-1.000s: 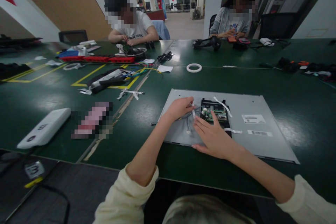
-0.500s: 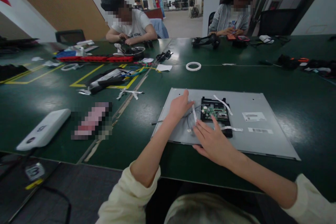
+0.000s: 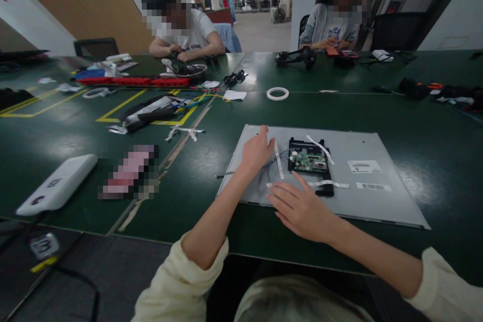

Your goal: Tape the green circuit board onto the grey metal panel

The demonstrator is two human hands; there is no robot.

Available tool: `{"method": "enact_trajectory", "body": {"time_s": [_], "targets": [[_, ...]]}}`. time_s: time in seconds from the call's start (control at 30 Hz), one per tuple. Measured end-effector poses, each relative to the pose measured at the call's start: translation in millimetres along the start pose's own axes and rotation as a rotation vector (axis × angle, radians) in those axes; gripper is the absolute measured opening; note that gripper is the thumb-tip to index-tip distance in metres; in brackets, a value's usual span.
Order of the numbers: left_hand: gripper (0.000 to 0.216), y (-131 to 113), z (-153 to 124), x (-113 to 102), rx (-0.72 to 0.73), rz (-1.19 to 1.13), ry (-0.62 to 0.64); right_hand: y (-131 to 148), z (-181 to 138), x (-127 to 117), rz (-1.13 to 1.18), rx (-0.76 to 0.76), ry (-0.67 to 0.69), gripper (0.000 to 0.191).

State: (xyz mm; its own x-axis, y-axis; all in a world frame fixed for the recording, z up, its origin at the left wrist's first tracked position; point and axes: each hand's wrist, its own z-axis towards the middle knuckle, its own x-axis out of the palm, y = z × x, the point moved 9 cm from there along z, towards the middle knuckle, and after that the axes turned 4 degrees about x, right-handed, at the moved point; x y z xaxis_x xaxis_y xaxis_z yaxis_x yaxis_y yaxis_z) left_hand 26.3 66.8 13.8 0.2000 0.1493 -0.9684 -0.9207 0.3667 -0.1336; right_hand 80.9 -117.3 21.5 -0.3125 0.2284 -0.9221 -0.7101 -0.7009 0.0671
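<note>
A flat silver-grey panel point(image 3: 358, 143) lies on the green table in front of me. A green circuit board point(image 3: 307, 162) sits in a black frame on it, beside thin grey wires point(image 3: 267, 164). White tape strips cross the panel: one upright strip point(image 3: 278, 160) left of the board, one at the frame's upper right corner point(image 3: 320, 149), one low across the frame point(image 3: 339, 184). My left hand point(image 3: 257, 152) rests over the panel's left part, fingers stretched, just left of the upright strip. Over the near edge spreads my right hand point(image 3: 298, 207), fingers apart, tips near the lower tape.
A white tape roll point(image 3: 277, 93) lies beyond the panel. To the left are a white power bank point(image 3: 58, 183), a blurred pink phone-like object point(image 3: 130, 171), tape scraps point(image 3: 184, 133) and a black bundle with wires point(image 3: 154, 110). Two people sit across the table.
Both hands have come away from the upright tape strip, which now lies uncovered on the panel. My right hand has shifted down and left. The view has moved slightly.
</note>
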Motion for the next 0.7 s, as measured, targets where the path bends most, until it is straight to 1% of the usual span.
{"method": "enact_trajectory", "body": {"time_s": [0.1,0.2,0.37,0.57,0.7], "targets": [[0.037,-0.1,-1.4,-9.3,0.008,-0.023,-0.031,-8.7,2.6,0.0,0.025,0.057,0.027,0.046],[0.038,-1.7,-3.2,-19.0,0.009,-0.024,-0.073,-20.3,3.7,1.5,0.018,0.161,0.052,0.053],[0.037,-6.6,-5.9,-29.0,0.014,-0.026,-0.104,-31.2,2.1,7.4,0.005,0.277,0.080,0.055],[0.037,-1.3,-6.3,-29.9,-0.027,-0.030,-0.078,-45.9,5.7,14.2,-0.014,0.347,0.102,0.052],[0.037,2.9,-5.4,-26.7,-0.031,-0.027,-0.075,-69.0,7.4,17.1,-0.072,0.435,0.107,0.050]]}}
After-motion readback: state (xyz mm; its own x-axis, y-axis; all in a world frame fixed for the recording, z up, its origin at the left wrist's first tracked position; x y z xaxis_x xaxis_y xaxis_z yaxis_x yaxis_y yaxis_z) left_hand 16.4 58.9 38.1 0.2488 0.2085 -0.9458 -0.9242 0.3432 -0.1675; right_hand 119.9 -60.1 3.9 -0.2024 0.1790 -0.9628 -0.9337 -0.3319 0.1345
